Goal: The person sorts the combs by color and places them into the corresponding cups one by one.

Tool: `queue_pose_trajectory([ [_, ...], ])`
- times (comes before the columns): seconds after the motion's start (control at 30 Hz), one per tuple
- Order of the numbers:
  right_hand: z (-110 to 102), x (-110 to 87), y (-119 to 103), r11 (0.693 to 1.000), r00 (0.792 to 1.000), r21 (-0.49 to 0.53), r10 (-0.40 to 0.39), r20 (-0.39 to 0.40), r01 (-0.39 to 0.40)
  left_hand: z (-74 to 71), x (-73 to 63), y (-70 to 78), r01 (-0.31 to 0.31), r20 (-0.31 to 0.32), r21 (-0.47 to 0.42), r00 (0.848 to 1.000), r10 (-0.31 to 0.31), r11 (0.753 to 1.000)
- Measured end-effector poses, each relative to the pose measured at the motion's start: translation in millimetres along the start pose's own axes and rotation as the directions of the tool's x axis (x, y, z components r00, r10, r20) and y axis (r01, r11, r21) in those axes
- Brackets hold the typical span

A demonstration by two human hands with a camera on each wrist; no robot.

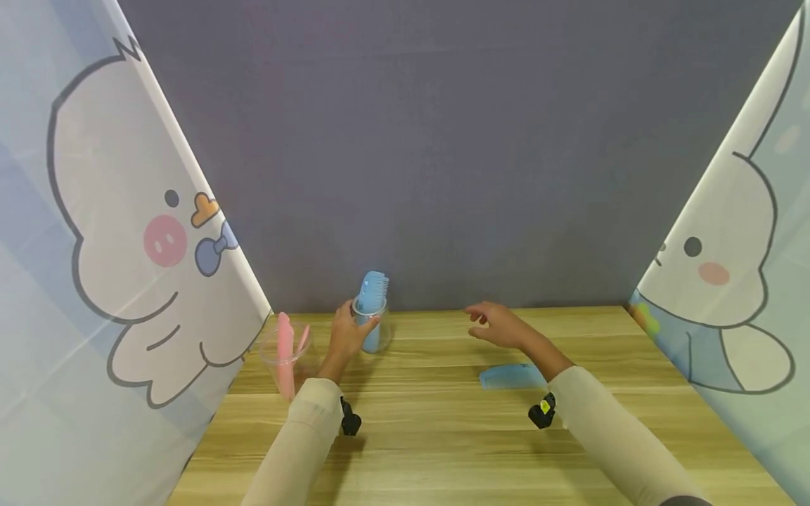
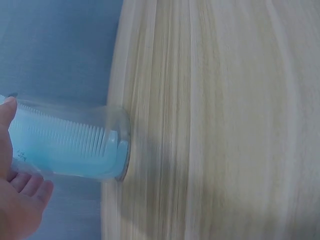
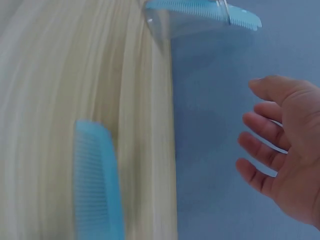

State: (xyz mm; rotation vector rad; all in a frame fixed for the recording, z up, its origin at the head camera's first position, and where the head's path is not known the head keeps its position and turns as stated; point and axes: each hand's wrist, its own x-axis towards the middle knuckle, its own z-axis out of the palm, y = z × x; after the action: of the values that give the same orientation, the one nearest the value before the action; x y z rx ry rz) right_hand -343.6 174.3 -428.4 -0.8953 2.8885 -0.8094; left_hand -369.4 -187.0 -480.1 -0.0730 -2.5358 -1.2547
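Note:
At the back of the table, my left hand grips a clear cup, thumb on one side and fingers on the other. Blue combs stand upright in this cup, their upper ends above the rim; the left wrist view shows two comb ends near its base. To the right, my right hand hovers above the table with fingers loosely bent, holding nothing. Another blue comb lies flat on the table below it, partly hidden by the right forearm; it also appears, blurred, in the right wrist view.
A second clear cup at the left holds long pink things, partly hidden by its wall; their kind is unclear. A dark grey panel stands behind the wooden table. Printed cartoon curtains flank both sides.

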Motion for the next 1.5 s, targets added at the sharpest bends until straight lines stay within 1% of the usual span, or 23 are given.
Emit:
queue_pose_trajectory([
  [0.3, 0, -40.2, 27, 0.994, 0.997, -0.105, 0.04, 0.072, -0.032, 4.1, 2.7, -3.9, -0.021, -0.016, -0.02, 1.0, 0.021, 1.0],
  [0.47, 5, -62.2, 42, 0.991, 0.992, -0.118, 0.081, 0.1, -0.069, 4.3, 3.2, -2.4, 0.001, 0.005, -0.023, 1.0, -0.001, 1.0],
  [0.6, 8, -78.3, 53, 0.988, 0.988, -0.125, 0.1, 0.115, -0.086, 4.4, 3.0, 0.0, 0.017, 0.014, -0.005, 1.0, -0.017, 1.0],
  [0.67, 9, -86.0, 58, 0.988, 0.987, -0.123, 0.112, 0.112, -0.098, 4.7, 2.6, 1.2, 0.021, 0.011, 0.004, 1.0, -0.021, 1.0],
  [0.83, 9, -104.5, 69, 0.984, 0.988, -0.145, 0.114, 0.1, -0.099, 5.4, 2.3, 2.9, 0.019, -0.004, 0.015, 1.0, -0.019, 1.0],
  [0.97, 10, -116.3, 81, 0.975, 0.989, -0.195, 0.123, 0.078, -0.106, 5.1, 3.8, 2.2, 0.024, 0.005, 0.03, 1.0, -0.024, 0.999],
  [1.1, 12, -125.5, 95, 0.968, 0.993, -0.229, 0.112, 0.048, -0.098, 4.8, 5.0, 1.0, 0.02, 0.006, 0.046, 1.0, -0.02, 0.999],
  [1.2, 12, -132.2, 102, 0.97, 0.994, -0.221, 0.107, 0.032, -0.098, 4.9, 4.8, 0.9, 0.014, -0.002, 0.052, 1.0, -0.014, 0.999],
  [1.37, 8, -140.5, 109, 0.972, 0.989, -0.186, 0.149, 0.014, -0.144, 4.7, 3.3, 1.8, 0.008, -0.011, 0.052, 1.0, -0.008, 0.999],
  [1.5, 7, -145.0, 118, 0.972, 0.985, -0.166, 0.17, 0.008, -0.167, 4.6, 2.0, 1.8, -0.002, -0.015, 0.06, 1.0, 0.003, 0.998],
])
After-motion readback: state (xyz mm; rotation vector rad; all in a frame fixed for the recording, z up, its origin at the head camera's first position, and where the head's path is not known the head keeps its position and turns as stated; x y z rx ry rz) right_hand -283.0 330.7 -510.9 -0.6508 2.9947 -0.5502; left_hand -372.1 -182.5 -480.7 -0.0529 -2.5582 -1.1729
